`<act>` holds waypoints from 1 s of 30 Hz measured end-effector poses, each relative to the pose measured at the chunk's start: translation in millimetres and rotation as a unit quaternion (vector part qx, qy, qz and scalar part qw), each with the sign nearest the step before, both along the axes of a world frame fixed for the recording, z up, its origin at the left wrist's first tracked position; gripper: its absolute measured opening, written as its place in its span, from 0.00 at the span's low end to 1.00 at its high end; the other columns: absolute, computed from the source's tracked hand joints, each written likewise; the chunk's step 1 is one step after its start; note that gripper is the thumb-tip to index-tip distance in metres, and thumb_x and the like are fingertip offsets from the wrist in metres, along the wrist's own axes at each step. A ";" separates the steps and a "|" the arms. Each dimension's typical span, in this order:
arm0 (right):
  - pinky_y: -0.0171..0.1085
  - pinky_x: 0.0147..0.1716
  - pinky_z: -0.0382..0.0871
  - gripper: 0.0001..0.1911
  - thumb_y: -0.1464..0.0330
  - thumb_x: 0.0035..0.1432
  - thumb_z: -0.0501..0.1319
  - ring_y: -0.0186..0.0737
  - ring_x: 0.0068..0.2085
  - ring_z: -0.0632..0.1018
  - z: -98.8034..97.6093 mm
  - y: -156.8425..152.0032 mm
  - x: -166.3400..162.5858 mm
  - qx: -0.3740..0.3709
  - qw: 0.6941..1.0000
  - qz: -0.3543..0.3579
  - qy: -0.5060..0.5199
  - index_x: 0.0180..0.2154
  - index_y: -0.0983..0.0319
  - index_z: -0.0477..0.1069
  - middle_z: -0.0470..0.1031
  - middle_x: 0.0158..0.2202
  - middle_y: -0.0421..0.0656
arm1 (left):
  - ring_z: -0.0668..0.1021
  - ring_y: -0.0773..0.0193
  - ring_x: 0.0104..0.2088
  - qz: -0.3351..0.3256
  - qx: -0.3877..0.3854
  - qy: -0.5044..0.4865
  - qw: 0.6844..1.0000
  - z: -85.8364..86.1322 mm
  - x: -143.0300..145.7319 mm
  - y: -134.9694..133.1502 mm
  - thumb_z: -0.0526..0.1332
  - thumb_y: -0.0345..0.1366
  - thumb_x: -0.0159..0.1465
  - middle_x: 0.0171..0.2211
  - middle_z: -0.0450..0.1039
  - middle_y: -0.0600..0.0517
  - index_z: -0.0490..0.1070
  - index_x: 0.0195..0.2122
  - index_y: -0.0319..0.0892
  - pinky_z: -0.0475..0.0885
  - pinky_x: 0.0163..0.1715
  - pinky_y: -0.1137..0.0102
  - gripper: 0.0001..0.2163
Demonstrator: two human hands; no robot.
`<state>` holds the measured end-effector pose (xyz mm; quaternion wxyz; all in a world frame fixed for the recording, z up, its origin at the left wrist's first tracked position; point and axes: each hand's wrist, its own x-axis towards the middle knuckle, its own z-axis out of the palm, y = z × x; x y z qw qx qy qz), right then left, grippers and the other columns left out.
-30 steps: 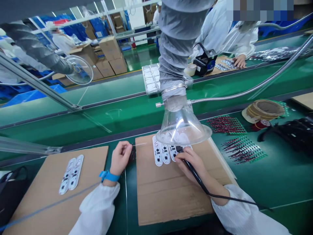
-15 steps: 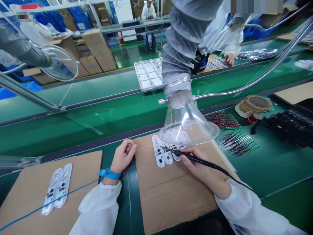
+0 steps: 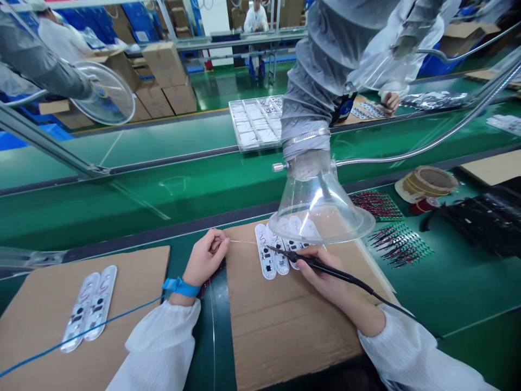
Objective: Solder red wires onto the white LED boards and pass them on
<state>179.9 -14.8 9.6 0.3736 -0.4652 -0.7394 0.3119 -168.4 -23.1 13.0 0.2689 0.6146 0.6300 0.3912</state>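
My right hand is closed round a black soldering iron, its tip over the leftmost of several white oblong circuit boards. Those boards lie side by side on a cardboard sheet. My left hand, with a blue wrist strap below it, pinches a thin strand of solder wire that runs right to the same board. A clear fume hood hangs over the boards' far ends and partly veils them. Whether iron tip and wire touch is too small to tell.
Two more white boards lie on a left cardboard sheet, crossed by a blue cord. At right are green boards with red wires, a tape roll and a black bag. A divided tray and co-workers are beyond.
The whole view has shifted slightly, with the hood and background further right. Both hands keep their grips, and the iron's tip stays at the leftmost board.
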 end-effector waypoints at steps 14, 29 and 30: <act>0.41 0.31 0.82 0.06 0.60 0.73 0.67 0.46 0.31 0.88 -1.3 -3.0 1.9 0.034 0.998 -0.038 0.025 0.44 0.54 0.80 0.89 0.35 0.42 | 0.61 0.67 0.24 -0.013 0.014 0.013 1.000 -1.5 -0.9 -0.2 0.61 0.43 0.72 0.25 0.56 0.61 0.69 0.37 0.45 0.58 0.27 0.71 0.09; 0.41 0.34 0.85 0.05 0.63 0.70 0.68 0.47 0.34 0.89 -6.5 -0.9 -8.4 0.057 0.997 -0.042 0.003 0.44 0.55 0.81 0.89 0.36 0.43 | 0.62 0.68 0.24 -0.008 0.033 0.008 0.999 -5.3 -2.3 -0.1 0.61 0.42 0.73 0.25 0.55 0.62 0.70 0.37 0.45 0.59 0.27 0.72 0.09; 0.42 0.34 0.85 0.05 0.63 0.69 0.68 0.47 0.34 0.89 -6.2 -1.1 -9.1 0.059 0.997 -0.041 0.001 0.44 0.55 0.81 0.89 0.36 0.43 | 0.61 0.68 0.24 -0.009 0.032 0.007 0.999 -5.1 -2.3 -0.2 0.61 0.42 0.73 0.25 0.55 0.62 0.69 0.37 0.45 0.58 0.27 0.72 0.09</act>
